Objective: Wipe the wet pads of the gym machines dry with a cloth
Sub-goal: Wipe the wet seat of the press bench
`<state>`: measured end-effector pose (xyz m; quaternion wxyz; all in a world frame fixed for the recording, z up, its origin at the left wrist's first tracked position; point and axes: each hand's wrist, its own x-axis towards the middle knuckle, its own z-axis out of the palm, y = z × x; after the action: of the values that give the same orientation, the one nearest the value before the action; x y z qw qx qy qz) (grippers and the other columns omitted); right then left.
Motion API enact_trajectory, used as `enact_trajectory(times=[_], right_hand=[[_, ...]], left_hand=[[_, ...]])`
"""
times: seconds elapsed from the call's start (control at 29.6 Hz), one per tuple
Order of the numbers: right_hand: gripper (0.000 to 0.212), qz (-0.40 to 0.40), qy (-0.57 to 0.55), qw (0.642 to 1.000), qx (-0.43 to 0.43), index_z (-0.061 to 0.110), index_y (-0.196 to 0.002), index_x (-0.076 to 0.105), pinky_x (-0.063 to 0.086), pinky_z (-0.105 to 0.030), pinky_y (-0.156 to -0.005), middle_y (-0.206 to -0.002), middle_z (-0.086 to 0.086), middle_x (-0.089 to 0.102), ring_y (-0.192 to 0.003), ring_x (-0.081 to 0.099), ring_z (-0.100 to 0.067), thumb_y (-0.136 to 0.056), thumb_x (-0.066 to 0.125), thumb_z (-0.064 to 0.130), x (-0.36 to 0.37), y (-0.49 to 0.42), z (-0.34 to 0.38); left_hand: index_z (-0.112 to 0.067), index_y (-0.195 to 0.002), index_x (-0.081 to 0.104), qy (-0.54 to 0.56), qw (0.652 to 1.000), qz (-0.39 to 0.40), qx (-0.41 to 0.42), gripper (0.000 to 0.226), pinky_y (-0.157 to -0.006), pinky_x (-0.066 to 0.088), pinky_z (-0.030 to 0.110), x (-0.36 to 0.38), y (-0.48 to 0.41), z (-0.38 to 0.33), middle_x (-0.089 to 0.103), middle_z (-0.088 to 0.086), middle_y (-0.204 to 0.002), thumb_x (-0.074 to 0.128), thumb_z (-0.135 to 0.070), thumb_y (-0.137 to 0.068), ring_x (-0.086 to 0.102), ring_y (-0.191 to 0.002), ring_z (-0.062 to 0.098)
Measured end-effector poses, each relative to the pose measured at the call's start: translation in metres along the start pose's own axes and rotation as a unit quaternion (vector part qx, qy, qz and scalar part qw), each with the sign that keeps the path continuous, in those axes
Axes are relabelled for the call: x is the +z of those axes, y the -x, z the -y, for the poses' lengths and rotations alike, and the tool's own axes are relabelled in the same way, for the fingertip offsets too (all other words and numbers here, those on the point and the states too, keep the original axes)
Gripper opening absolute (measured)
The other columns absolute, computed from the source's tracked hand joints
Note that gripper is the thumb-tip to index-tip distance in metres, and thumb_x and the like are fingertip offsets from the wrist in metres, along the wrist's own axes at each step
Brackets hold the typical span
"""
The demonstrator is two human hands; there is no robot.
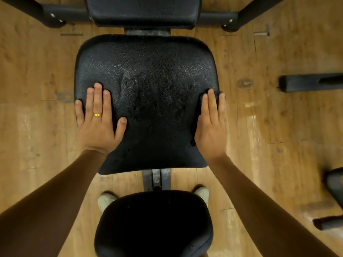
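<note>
The person is leaning over a black seat pad (148, 71) of a gym machine, with both hands lying on it palm down. The right hand (211, 127) is pressing flat on a dark cloth (199, 115) at the pad's right edge. Its fingers are straight and close together, not curled round the fabric. The cloth is lying directly under the palm and fingers. A strip of it is showing along the thumb side of the hand, and a little is peeking out past the fingertips. Because it is nearly the same black as the pad, its full outline is hard to tell.

The left hand (98, 117) is resting bare on the pad's left edge, its fingers straight and slightly spread and the thumb angled out toward the pad's middle. A gold ring (97, 114) is sitting on one finger. No cloth is under this hand.

Between the hands, the grained surface is glistening with faint streaks. A second black pad (143, 12) is standing beyond the far edge. A third pad (154, 223) is lying below the near edge. Two pale shoes (105, 200) are standing on the wooden floor (37, 89) on either side of it.
</note>
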<state>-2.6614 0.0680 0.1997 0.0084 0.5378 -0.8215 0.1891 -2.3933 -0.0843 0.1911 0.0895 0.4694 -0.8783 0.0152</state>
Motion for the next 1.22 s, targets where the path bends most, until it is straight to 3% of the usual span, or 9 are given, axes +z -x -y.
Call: enact_trajectory(times=[0.1, 0.37, 0.54, 0.64, 0.78, 0.84, 0.91, 1.01, 1.22], right_hand=[[0.059, 0.020, 0.013, 1.000, -0.021, 0.001, -0.156, 0.030, 0.015, -0.054, -0.125, -0.164, -0.017, 0.025, -0.154, 0.009, -0.042, -0.100, 0.049, -0.001, 0.002, 0.030, -0.005], [0.060, 0.010, 0.052, 0.994, -0.095, 0.003, -0.157, 0.029, 0.007, -0.049, -0.127, -0.165, -0.015, 0.024, -0.153, 0.014, -0.043, -0.100, 0.047, -0.001, 0.001, -0.027, -0.005], [0.072, 0.137, 0.141, 0.937, -0.290, 0.006, -0.162, 0.007, 0.003, -0.050, -0.126, -0.169, -0.014, 0.011, -0.155, -0.003, -0.038, -0.099, 0.042, 0.007, -0.003, 0.070, -0.036], [0.072, 0.162, 0.136, 0.929, -0.303, 0.009, -0.162, 0.006, 0.000, -0.047, -0.127, -0.169, -0.009, 0.010, -0.156, -0.004, -0.035, -0.096, 0.036, 0.006, 0.005, 0.084, -0.019], [0.060, 0.173, 0.108, 0.909, -0.362, 0.011, -0.162, 0.012, 0.011, -0.045, -0.127, -0.170, -0.006, 0.012, -0.156, 0.008, -0.033, -0.103, 0.022, 0.006, 0.028, 0.056, 0.049], [0.060, 0.166, 0.095, 0.918, -0.349, 0.011, -0.162, 0.013, 0.012, -0.044, -0.127, -0.170, -0.006, 0.013, -0.156, 0.010, -0.031, -0.102, 0.008, 0.003, 0.032, 0.049, 0.067], [0.061, 0.172, 0.078, 0.926, -0.327, 0.011, -0.162, 0.014, 0.010, -0.044, -0.127, -0.170, -0.005, 0.012, -0.156, 0.009, -0.030, -0.102, 0.021, 0.001, 0.032, 0.048, 0.072], [0.063, 0.166, 0.035, 0.937, -0.304, 0.010, -0.160, 0.023, 0.012, -0.046, -0.127, -0.168, -0.007, 0.019, -0.156, 0.014, -0.027, -0.102, 0.047, 0.017, 0.019, 0.047, 0.067], [0.058, 0.115, 0.006, 0.979, -0.168, 0.007, -0.159, 0.026, 0.011, -0.053, -0.126, -0.167, -0.014, 0.019, -0.156, 0.011, -0.033, -0.103, 0.039, 0.013, -0.016, -0.011, 0.037]], left_hand=[[-0.006, -0.161, 0.012, -0.003, 1.000, 0.008, 0.003, 0.075, -0.125, 0.003, 0.054, -0.001, 0.002, -0.001, 0.006, 0.016, -0.168, 0.029, -0.050, -0.102, 0.004, -0.156, 0.030], [-0.007, -0.160, 0.015, -0.018, 1.000, -0.006, 0.006, 0.074, -0.125, 0.005, 0.053, 0.001, 0.002, 0.002, 0.010, 0.016, -0.168, 0.031, -0.050, -0.103, 0.006, -0.156, 0.029], [-0.006, -0.160, 0.014, -0.018, 1.000, 0.000, 0.004, 0.074, -0.125, 0.005, 0.053, 0.000, 0.002, 0.001, 0.009, 0.016, -0.168, 0.030, -0.050, -0.103, 0.005, -0.156, 0.030], [-0.006, -0.160, 0.013, -0.012, 1.000, 0.011, 0.003, 0.074, -0.124, 0.003, 0.053, -0.001, 0.002, 0.001, 0.008, 0.017, -0.168, 0.030, -0.049, -0.102, 0.005, -0.156, 0.030], [-0.006, -0.161, 0.013, -0.010, 1.000, 0.012, 0.004, 0.074, -0.124, 0.003, 0.054, -0.001, 0.003, 0.001, 0.008, 0.017, -0.168, 0.030, -0.050, -0.103, 0.004, -0.156, 0.030], [-0.006, -0.161, 0.012, -0.006, 1.000, 0.013, 0.007, 0.075, -0.125, 0.003, 0.054, -0.001, 0.002, 0.001, 0.008, 0.017, -0.168, 0.030, -0.050, -0.103, 0.003, -0.156, 0.030], [-0.006, -0.161, 0.012, -0.003, 1.000, 0.019, 0.006, 0.075, -0.125, 0.002, 0.053, -0.002, 0.001, 0.001, 0.007, 0.017, -0.168, 0.030, -0.050, -0.103, 0.003, -0.156, 0.030], [-0.006, -0.161, 0.012, 0.003, 1.000, 0.024, 0.002, 0.075, -0.125, 0.001, 0.052, -0.003, 0.001, 0.001, 0.007, 0.017, -0.168, 0.031, -0.050, -0.103, 0.003, -0.156, 0.030], [-0.002, -0.159, 0.014, 0.071, 0.996, 0.045, -0.041, 0.067, -0.125, 0.002, 0.053, -0.013, 0.009, -0.022, 0.006, 0.018, -0.168, 0.038, -0.031, -0.104, 0.002, -0.156, 0.031]])
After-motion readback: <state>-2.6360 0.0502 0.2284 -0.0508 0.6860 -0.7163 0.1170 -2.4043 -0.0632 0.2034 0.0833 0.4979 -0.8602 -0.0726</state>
